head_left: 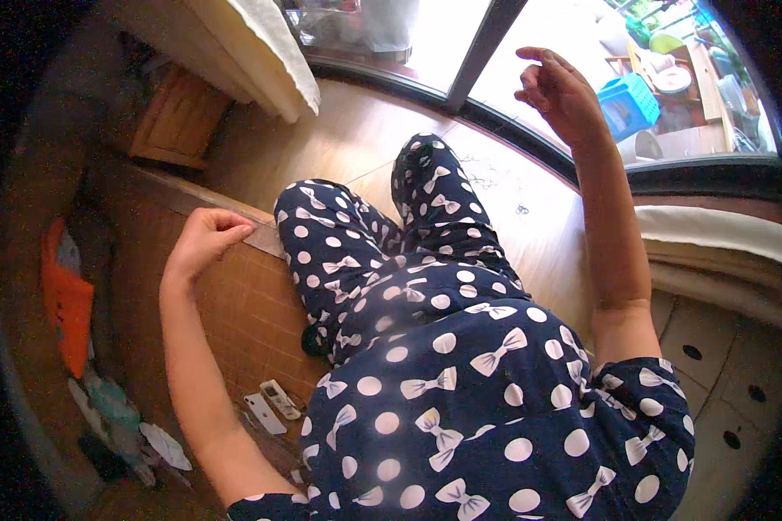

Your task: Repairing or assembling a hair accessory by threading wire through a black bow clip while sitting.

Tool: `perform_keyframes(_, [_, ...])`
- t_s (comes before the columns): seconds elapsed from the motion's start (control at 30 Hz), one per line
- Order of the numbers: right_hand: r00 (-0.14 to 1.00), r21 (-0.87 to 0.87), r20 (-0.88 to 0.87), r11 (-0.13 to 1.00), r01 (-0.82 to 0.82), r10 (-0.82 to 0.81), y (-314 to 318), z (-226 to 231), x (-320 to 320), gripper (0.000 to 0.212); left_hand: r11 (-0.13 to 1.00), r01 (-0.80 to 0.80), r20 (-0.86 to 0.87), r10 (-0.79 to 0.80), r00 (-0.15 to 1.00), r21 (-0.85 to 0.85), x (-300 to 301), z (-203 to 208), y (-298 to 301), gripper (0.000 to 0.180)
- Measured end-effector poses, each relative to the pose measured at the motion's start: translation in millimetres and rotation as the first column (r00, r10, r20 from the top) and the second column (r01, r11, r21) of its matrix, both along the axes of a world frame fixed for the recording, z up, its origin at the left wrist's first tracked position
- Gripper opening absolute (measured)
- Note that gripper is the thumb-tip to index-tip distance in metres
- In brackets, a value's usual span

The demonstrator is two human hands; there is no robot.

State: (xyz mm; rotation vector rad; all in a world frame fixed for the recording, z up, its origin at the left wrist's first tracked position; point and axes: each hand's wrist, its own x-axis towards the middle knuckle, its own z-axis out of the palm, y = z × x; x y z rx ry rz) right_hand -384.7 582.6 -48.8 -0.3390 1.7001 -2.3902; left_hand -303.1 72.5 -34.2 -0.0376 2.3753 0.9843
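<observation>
Over the wooden edge beside my left knee, my left hand [207,243] has thumb and fingertips pinched together. Whatever lies between them, if anything, is too small to see. My right hand [560,94] is raised far out to the right, in front of the bright glass door. Its thumb and nearest fingers curl together, while another finger stretches out; no object can be made out in it. Thin dark strands [488,174] lie on the pale floor to the right of my knees, with a small dark tangle [522,209] nearby. I sit with my knees bent, in dark trousers [321,234] with white dots and bows.
A white remote control [280,399] and a white phone-like slab [265,414] lie by my left elbow. Farther left are an orange bag [68,304] and cloths. A wooden cabinet [178,117], a cream curtain [265,56] and a dark door frame [478,56] stand ahead. Outside is a blue basket [627,106].
</observation>
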Motion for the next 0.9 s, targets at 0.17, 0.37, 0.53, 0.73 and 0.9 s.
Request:
perform_keyframes(0.17, [0.973,0.213,0.057,0.955,0.205,-0.222,-10.3,14.0,15.2,0.028,0.993,-0.080,-0.169,0.064,0.983,-0.090,16.6,2.5,-44.3,0.017])
perform_keyframes(0.37, [0.987,0.152,0.075,0.980,0.133,-0.145,12.9,10.0,31.9,0.025,0.896,-0.443,-0.214,0.439,0.873,0.031,52.3,26.9,-87.4,0.016])
perform_keyframes(0.53, [0.959,0.238,0.164,0.935,-0.265,0.230,37.2,4.9,71.9,0.025,0.653,-0.733,-0.286,0.751,0.595,0.191,118.2,37.1,-148.4,0.014])
perform_keyframes(0.73, [0.742,0.383,0.416,0.638,-0.668,0.526,1.1,-50.4,121.7,0.037,0.898,-0.362,0.009,0.376,0.927,-0.252,168.6,2.0,-163.3,0.019])
perform_keyframes(0.9, [0.929,0.993,-0.065,0.120,0.022,0.364,-41.3,-41.8,112.3,0.048,0.830,-0.220,-0.157,0.161,0.974,-0.513,164.3,-54.4,-121.9,0.045])
